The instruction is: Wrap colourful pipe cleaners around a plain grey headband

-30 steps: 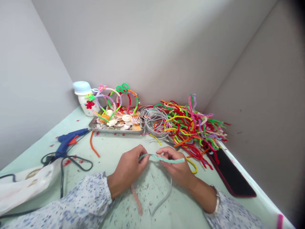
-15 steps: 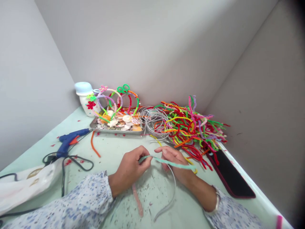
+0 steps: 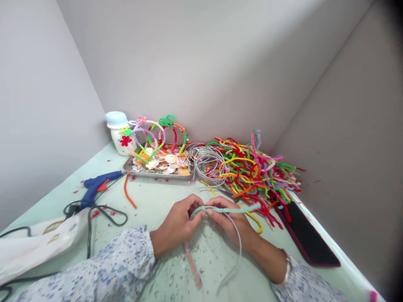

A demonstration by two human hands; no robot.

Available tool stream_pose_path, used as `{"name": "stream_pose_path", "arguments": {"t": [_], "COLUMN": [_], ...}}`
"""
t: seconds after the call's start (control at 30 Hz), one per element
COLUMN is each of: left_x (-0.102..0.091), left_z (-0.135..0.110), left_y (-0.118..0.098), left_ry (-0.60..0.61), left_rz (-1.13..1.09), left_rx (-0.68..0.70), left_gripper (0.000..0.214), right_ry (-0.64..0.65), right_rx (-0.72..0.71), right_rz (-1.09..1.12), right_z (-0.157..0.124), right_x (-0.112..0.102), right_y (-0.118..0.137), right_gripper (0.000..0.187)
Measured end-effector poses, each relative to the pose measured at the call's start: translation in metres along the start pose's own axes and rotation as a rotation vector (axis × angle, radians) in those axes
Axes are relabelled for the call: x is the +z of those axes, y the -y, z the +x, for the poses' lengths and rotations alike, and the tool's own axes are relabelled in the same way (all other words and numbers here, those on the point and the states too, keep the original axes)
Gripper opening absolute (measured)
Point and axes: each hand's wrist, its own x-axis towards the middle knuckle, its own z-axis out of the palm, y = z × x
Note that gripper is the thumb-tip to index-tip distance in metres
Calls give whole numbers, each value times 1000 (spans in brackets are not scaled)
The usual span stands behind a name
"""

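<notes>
Close together over the table's middle, both hands pinch a mint-green pipe cleaner [image 3: 241,209] along with a grey wire band [image 3: 240,247]. My left hand [image 3: 179,220] is closed on the part where the green covers the band. At its wrapped edge my right hand [image 3: 228,218] grips with thumb and forefinger. The pipe cleaner's loose end sticks out to the right over that hand. Bare grey band curves down toward the table. A pink fuzzy length [image 3: 192,266] hangs below my left hand; its upper part is hidden.
At the back, a metal tray [image 3: 157,174] of shells holds decorated headbands [image 3: 185,140], beside a white jar [image 3: 119,138]. Grey wire bands [image 3: 208,161] and a pipe cleaner pile [image 3: 258,167] lie right of it. A blue glue gun [image 3: 92,188], its cord and a plastic bag [image 3: 59,239] lie left; a black tray [image 3: 307,235] right.
My right hand has closed in from slightly apart to pinch the green pipe cleaner beside my left fingers. The view has shifted slightly.
</notes>
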Motion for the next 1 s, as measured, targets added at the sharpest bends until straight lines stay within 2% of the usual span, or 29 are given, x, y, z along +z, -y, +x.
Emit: {"name": "stream_pose_path", "arguments": {"t": [0.1,0.33,0.63,0.83,1.0], "left_x": [-1,1,8,10,10], "left_z": [0,2,6,6,5], "left_y": [-1,2,8,12,10], "left_ry": [0,-35,55,68,72], "left_rz": [-19,-106,-481,-503,-578], "left_rx": [-9,-42,-124,-198,-238], "left_gripper": [12,15,12,18,17], "right_ry": [-51,-51,-21,-160,-247], "right_rx": [-9,27,52,-142,-207], "right_rz": [-76,-55,-56,-183,-300], "right_z": [-1,0,2,-1,-3], "right_x": [0,1,3,6,6], "right_y": [-1,-5,-8,-1,-4], "right_gripper": [12,15,18,13,6]}}
